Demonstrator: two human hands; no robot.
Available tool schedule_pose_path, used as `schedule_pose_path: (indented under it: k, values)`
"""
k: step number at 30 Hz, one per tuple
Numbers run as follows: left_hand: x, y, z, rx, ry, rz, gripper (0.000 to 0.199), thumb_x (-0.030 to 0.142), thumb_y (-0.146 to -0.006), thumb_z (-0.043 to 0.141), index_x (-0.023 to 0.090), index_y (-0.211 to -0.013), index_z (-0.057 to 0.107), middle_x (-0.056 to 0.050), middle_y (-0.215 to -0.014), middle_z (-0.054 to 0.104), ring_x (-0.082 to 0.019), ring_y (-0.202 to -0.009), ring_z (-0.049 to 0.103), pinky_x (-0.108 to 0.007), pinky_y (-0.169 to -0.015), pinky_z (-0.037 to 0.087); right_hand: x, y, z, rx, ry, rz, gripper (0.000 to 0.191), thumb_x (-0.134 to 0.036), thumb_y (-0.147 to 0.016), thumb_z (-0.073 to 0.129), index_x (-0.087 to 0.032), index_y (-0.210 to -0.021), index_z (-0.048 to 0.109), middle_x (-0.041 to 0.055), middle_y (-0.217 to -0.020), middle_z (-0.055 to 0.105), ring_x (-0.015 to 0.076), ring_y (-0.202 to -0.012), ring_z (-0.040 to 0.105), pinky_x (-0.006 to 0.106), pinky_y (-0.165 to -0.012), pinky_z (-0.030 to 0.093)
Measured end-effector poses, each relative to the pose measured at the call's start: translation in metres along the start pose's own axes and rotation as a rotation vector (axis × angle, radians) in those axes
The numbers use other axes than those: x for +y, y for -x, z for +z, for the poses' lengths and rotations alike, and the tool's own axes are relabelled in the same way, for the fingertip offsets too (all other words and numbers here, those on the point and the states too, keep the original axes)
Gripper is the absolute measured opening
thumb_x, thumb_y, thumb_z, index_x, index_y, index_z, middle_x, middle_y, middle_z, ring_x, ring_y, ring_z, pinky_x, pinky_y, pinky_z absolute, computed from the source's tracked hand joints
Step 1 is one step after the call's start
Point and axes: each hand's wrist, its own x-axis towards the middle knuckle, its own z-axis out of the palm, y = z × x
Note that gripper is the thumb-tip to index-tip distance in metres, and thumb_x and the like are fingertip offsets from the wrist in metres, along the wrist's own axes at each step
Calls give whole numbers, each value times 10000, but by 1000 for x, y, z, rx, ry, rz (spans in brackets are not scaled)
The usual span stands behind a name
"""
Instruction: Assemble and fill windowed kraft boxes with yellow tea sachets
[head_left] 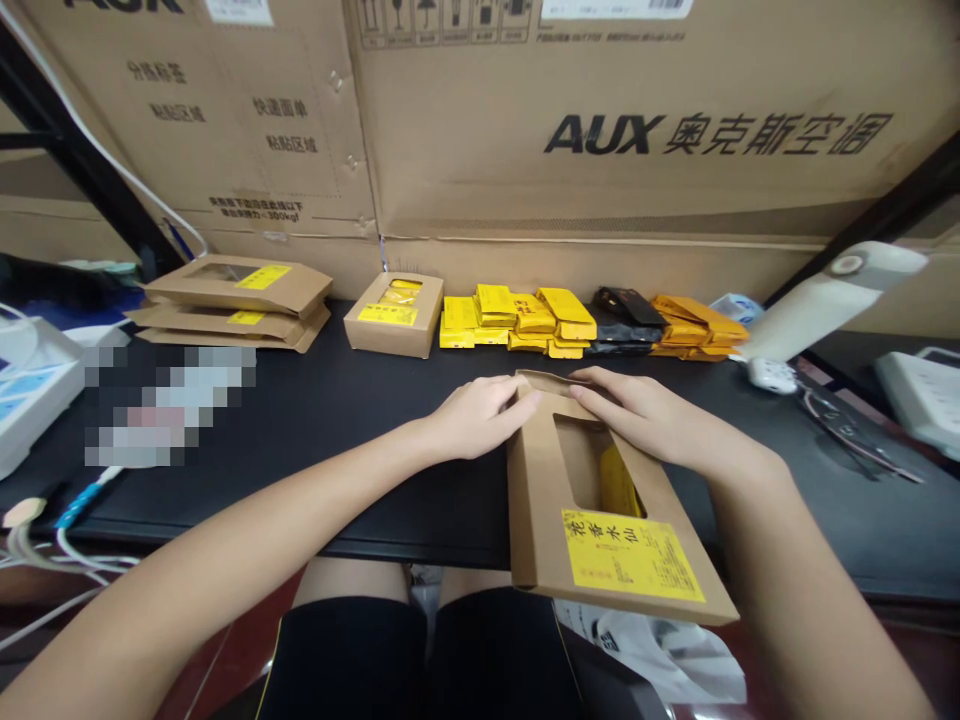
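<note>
A brown cardboard box with a cut-out window and a yellow label lies before me, its near end jutting past the table edge. Through the window a yellow packet shows inside. At the box's far end the flap stands partly open. My left hand grips the far left corner, thumb along the top. On the far right side, my right hand is closed around the edge, with its thumb near the opening. Some fingertips of both hands are hidden behind the cardboard.
Behind the box sit yellow packets, black packets and orange packets. A filled box and stacked flatter boxes are to the left. A white bottle leans at right. Large cartons back the black table.
</note>
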Motion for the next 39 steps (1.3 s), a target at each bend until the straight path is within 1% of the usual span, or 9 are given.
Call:
schedule_pose_path:
  k: [6, 9, 17, 21, 25, 29, 35, 37, 39]
  values:
    - [1, -2, 0, -6, 52, -23, 349, 428, -954, 349, 198, -891, 604, -41, -952, 681, -202, -895, 626, -312, -830, 459, -1, -1, 0, 9, -15, -31, 456, -518, -938, 379, -199, -1134, 639, 100, -1142, 701, 291, -1026, 655, 395, -888, 499]
    - [0, -4, 1, 3, 85, -56, 335, 410, -941, 375, 195, -889, 626, -40, -936, 691, -204, -895, 626, -305, -820, 457, 0, -3, 1, 26, -16, -37, 442, -515, -938, 386, -208, -1113, 651, 90, -1134, 708, 287, -1021, 660, 385, -890, 498]
    - [-3, -8, 2, 24, 156, -87, 385, 438, -906, 407, 152, -768, 625, -21, -760, 644, -181, -774, 567, -282, -721, 425, 4, -8, 5, 58, -26, -43, 447, -503, -942, 405, -171, -1140, 630, 107, -1165, 694, 286, -1053, 645, 391, -910, 490]
    - [-1, -10, -1, 57, 319, -186, 370, 458, -866, 474, 152, -767, 658, -23, -792, 670, -201, -832, 586, -285, -748, 439, 2, -9, 6, 96, -54, -56, 413, -489, -942, 414, -181, -1098, 640, 96, -1145, 704, 290, -1041, 649, 390, -891, 501]
    - [4, -9, -4, 85, 550, -288, 300, 403, -838, 536, 146, -834, 690, -40, -904, 702, -197, -901, 605, -273, -792, 440, 0, -11, 7, 132, -90, -67, 388, -491, -941, 419, -200, -1051, 651, 79, -1083, 716, 290, -1023, 652, 399, -877, 509]
    - [4, -10, -4, 148, 729, -370, 282, 387, -825, 566, 156, -906, 705, -43, -939, 710, -164, -838, 610, -249, -732, 430, 3, -13, 9, 189, -125, -70, 395, -495, -932, 448, -204, -1113, 645, 81, -1117, 706, 295, -1042, 643, 419, -893, 510]
    - [0, -11, -2, 277, 772, -356, 287, 419, -800, 586, 173, -877, 713, -32, -915, 696, -163, -832, 578, -247, -699, 383, 3, -14, 12, 231, -169, -85, 389, -477, -930, 475, -205, -1157, 636, 87, -1165, 696, 289, -1037, 647, 410, -869, 525]
    - [0, -12, -4, 309, 797, -365, 259, 395, -793, 594, 166, -843, 707, -25, -879, 686, -155, -817, 567, -245, -701, 371, 2, -14, 12, 243, -186, -96, 373, -468, -931, 482, -204, -1146, 635, 88, -1169, 693, 280, -1029, 650, 391, -851, 530]
    - [0, -12, -5, 347, 817, -370, 231, 369, -783, 604, 153, -763, 683, -18, -814, 666, -147, -785, 554, -242, -694, 362, 1, -13, 11, 257, -200, -103, 353, -456, -931, 485, -201, -1124, 634, 89, -1152, 696, 268, -1003, 656, 374, -830, 532]
